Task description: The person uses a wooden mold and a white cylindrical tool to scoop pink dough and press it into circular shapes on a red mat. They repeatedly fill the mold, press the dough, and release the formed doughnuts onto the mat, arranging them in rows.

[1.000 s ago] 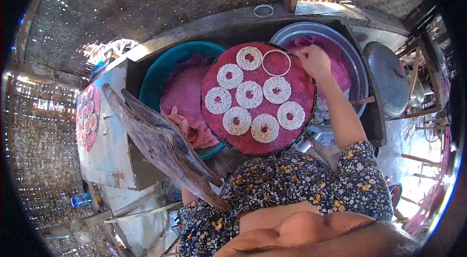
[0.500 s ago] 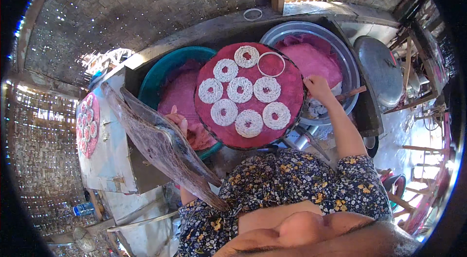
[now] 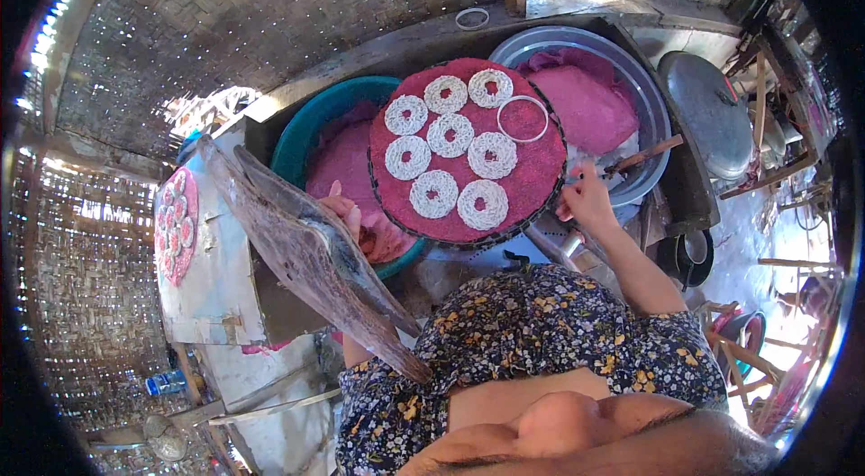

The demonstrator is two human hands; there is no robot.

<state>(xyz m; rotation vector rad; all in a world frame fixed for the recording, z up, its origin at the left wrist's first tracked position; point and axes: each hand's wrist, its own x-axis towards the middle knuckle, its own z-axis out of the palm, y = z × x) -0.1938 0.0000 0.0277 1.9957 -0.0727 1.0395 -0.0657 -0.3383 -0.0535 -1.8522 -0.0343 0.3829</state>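
A round tray [image 3: 541, 179] covered in pink cloth lies across two basins and carries several white ring-shaped noodle cakes [image 3: 450, 136]. A thin metal ring mould [image 3: 523, 118] lies on its far right part. My right hand [image 3: 586, 201] is just off the tray's near right rim, with fingers curled on the near end of a wooden stick [image 3: 644, 154] that slants over the metal basin. My left hand [image 3: 347, 217] lies on pink cloth in the teal basin [image 3: 306, 129], left of the tray. A wooden plank partly hides it.
A metal basin [image 3: 653, 116] with pink cloth stands at the right, with a grey lid [image 3: 712, 111] beyond it. A weathered plank [image 3: 306, 251] slants across the left. A second pink tray with rings [image 3: 176, 224] lies far left. Woven bamboo walls surround the bench.
My right hand left the metal ring mould at the tray's far side and came down along the right rim to the stick. My left hand stayed in the teal basin.
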